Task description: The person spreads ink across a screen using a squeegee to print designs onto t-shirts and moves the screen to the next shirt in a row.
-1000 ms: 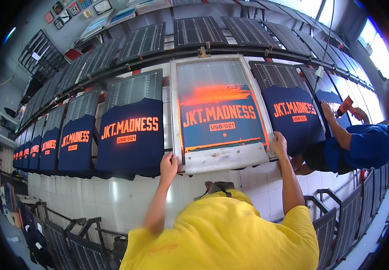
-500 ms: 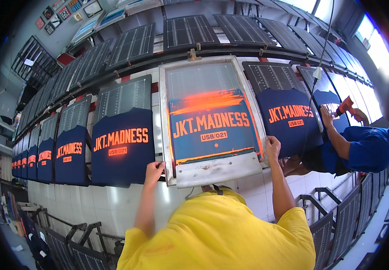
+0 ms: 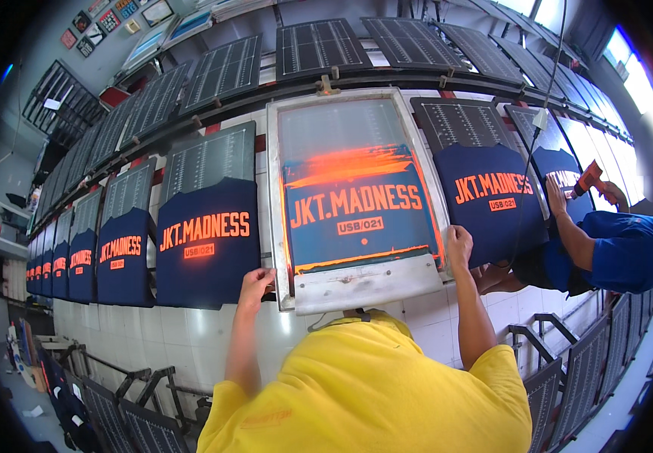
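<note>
A framed printing screen (image 3: 273,174) lies before me, over a dark navy shirt. Bright orange ink is smeared across its mesh, and block lettering shows through below. Along its near end rests a wide, pale squeegee-like bar (image 3: 372,287). My left hand (image 3: 252,288) is closed, fingertips pinched at the screen's near left corner; the exact hold is partly hidden. Higher up the opposite side, my right hand (image 3: 459,246) closes on the screen's right edge.
Navy shirts with orange prints (image 3: 206,234) lie on dark boards (image 3: 209,158) to the left; another shirt (image 3: 492,192) lies to the right. At far right a co-worker in blue holds an orange heat gun (image 3: 589,177). A cable (image 3: 542,117) hangs down there. More boards (image 3: 323,53) line the back.
The view has shifted slightly. Both my hands stay at the screen's edges, and the screen has not visibly moved among the boards.
</note>
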`<state>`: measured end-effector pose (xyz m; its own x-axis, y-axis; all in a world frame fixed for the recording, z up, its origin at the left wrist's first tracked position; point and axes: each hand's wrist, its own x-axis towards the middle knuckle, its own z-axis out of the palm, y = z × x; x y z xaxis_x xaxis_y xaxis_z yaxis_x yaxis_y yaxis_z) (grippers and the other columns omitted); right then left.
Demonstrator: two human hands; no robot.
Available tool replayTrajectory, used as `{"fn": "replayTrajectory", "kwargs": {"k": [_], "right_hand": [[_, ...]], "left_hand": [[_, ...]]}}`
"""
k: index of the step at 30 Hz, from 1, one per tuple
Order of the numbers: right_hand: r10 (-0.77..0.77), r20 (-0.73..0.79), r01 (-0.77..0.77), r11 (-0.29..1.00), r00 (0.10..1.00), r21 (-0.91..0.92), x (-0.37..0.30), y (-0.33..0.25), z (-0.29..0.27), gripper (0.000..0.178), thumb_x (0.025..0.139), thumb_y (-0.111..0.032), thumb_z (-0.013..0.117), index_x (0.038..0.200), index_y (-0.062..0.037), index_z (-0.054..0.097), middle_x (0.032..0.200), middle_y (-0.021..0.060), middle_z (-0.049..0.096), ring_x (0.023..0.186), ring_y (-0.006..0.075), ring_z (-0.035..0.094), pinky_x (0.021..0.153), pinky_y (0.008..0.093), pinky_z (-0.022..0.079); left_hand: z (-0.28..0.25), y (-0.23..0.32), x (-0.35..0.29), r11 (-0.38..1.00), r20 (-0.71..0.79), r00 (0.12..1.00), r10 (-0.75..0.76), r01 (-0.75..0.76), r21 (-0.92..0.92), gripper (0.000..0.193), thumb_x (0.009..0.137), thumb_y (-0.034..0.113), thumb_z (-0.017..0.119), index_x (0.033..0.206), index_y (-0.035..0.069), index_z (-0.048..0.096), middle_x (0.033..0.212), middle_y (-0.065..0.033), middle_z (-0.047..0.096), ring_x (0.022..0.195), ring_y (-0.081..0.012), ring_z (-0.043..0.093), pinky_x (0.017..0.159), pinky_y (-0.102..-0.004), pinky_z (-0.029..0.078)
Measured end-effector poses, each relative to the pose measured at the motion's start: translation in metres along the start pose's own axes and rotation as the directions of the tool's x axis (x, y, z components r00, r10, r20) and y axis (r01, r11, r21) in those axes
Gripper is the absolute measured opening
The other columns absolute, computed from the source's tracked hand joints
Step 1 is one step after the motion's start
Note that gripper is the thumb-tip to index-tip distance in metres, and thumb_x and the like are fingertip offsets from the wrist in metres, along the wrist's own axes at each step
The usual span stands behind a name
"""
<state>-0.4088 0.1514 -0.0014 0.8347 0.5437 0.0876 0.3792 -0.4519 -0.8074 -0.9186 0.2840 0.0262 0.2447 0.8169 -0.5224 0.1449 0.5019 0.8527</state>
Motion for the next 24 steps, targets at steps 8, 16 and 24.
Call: {"fn": "replayTrajectory", "kwargs": {"k": [8, 16, 24], "right_hand": [[0.208, 0.167, -0.187, 0.973, 0.964, -0.133, 0.001, -0.021, -0.004, 0.048, 0.092, -0.037, 0.049, 0.085, 0.0087, 0.064, 0.076, 0.0253, 0.063, 0.072, 0.0325, 0.062, 0.072, 0.0467, 0.045], [0.16, 0.175, -0.165, 0.986, 0.972, 0.017, 0.004, -0.005, -0.011, 0.044, 0.089, -0.031, 0.048, 0.069, 0.0077, 0.055, 0.057, 0.0115, 0.048, 0.056, 0.018, 0.043, 0.056, 0.0424, 0.037], [0.064, 0.149, -0.071, 0.996, 0.987, 0.044, -0.046, -0.068, -0.006, 0.041, 0.088, -0.028, 0.047, 0.064, 0.0057, 0.047, 0.055, 0.0081, 0.042, 0.055, 0.0155, 0.036, 0.054, 0.0403, 0.031]], "left_hand": [[0.02, -0.012, -0.011, 0.988, -0.19, 0.974, 0.124, -0.138, -0.066, 0.023, 0.094, 0.024, 0.062, 0.094, 0.001, 0.069, 0.08, 0.0019, 0.063, 0.07, -0.0051, 0.055, 0.065, -0.0231, 0.044], [0.045, -0.001, -0.023, 0.962, -0.366, 0.892, 0.267, -0.267, 0.051, 0.031, 0.096, 0.025, 0.058, 0.101, -0.005, 0.065, 0.084, -0.0021, 0.063, 0.08, -0.0085, 0.054, 0.073, -0.025, 0.043], [-0.013, -0.003, -0.042, 0.952, -0.406, 0.867, 0.289, -0.304, 0.028, 0.032, 0.097, 0.024, 0.055, 0.102, -0.006, 0.064, 0.085, -0.0029, 0.063, 0.079, -0.009, 0.054, 0.072, -0.0258, 0.043]]}}
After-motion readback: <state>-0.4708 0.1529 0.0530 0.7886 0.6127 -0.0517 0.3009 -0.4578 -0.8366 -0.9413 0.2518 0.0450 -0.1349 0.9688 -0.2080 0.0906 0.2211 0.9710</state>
